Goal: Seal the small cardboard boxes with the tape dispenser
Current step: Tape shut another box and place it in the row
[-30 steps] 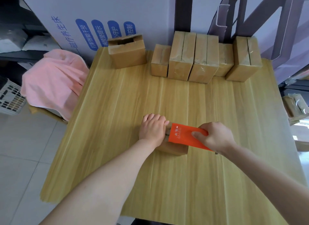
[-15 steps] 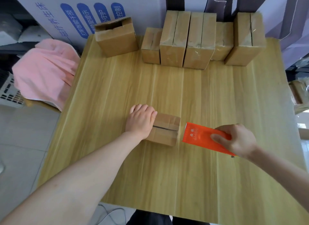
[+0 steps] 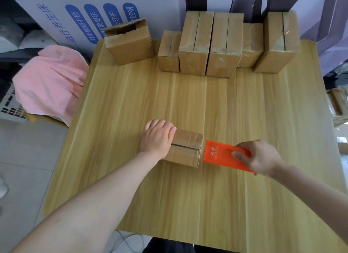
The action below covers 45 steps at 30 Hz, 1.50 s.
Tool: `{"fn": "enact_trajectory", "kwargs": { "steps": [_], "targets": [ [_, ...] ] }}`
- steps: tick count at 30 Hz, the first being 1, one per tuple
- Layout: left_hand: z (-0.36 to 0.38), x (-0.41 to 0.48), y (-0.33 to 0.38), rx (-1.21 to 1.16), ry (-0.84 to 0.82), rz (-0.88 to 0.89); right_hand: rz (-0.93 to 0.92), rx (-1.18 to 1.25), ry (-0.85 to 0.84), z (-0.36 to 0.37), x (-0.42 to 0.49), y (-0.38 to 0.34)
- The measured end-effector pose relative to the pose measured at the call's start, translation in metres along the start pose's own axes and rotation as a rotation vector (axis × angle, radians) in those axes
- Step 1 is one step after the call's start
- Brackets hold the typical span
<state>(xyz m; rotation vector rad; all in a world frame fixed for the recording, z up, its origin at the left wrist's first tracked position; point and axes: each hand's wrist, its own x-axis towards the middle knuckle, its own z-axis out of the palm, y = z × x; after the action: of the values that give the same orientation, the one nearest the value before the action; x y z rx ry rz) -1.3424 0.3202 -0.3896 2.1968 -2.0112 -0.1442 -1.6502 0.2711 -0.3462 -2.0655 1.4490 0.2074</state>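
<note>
Mid-table [image 3: 207,102] sat the box [image 3: 183,151]. Left hand [image 3: 157,138] pressed its left end, fingers together and curled over. Right hand [image 3: 259,156] clamped the dispenser [image 3: 219,154] just beside the box's right end.

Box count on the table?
7: one box under the left hand, one open box back left, five in the back row. Others may hide behind them.

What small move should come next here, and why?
Probably tip the tape dispenser down to cut the tape at the right side of the box. The right hand grips it with its toothed edge at that side, glossy tape shows over the edge, and the left hand holds the box steady.
</note>
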Motion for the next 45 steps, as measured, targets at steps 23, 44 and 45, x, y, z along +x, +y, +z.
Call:
{"fn": "enact_trajectory", "kwargs": {
  "steps": [23, 44, 45],
  "targets": [
    [-0.006, 0.0, 0.003, -0.027, -0.091, -0.004, 0.678, 0.367, -0.156, -0.03, 0.036, -0.043],
    [-0.042, -0.051, 0.035, -0.708, -0.176, -1.037, 0.093, 1.095, 0.486, -0.044, -0.081, -0.123],
    [-0.053, -0.045, 0.036, -0.795, -0.137, -1.022, 0.074, 1.09, 0.485, -0.049, -0.084, -0.126]
  ]
}}
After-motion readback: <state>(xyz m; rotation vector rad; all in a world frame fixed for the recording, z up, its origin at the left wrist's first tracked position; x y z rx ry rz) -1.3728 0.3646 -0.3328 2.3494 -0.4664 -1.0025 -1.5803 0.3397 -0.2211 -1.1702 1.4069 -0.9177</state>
